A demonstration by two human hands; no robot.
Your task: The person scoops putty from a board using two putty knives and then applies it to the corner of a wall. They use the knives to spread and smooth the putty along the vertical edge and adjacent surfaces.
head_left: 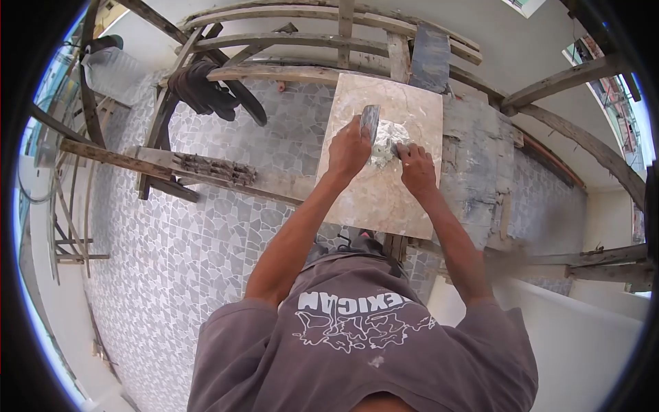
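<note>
A beige marbled tile (384, 199) lies flat on a wooden scaffold platform in front of me. On its upper middle is a patch of whitish paste (390, 141). My left hand (350, 147) is closed on a flat grey metal blade (371, 122), held upright at the paste's left edge. My right hand (417, 168) is over the tile at the paste's right side, its fingers bent round a small dark tool (396, 150), whose shape is mostly hidden. Both hands are close together, with the paste between them.
Wooden scaffold rails (288, 44) run behind the tile. Paste-smeared boards (473, 158) lie to its right, and a dark slab (430, 58) stands behind. A dark cloth (202, 89) hangs on the left frame. A rough-ended plank (213, 168) crosses at left above the stone-patterned floor (171, 254).
</note>
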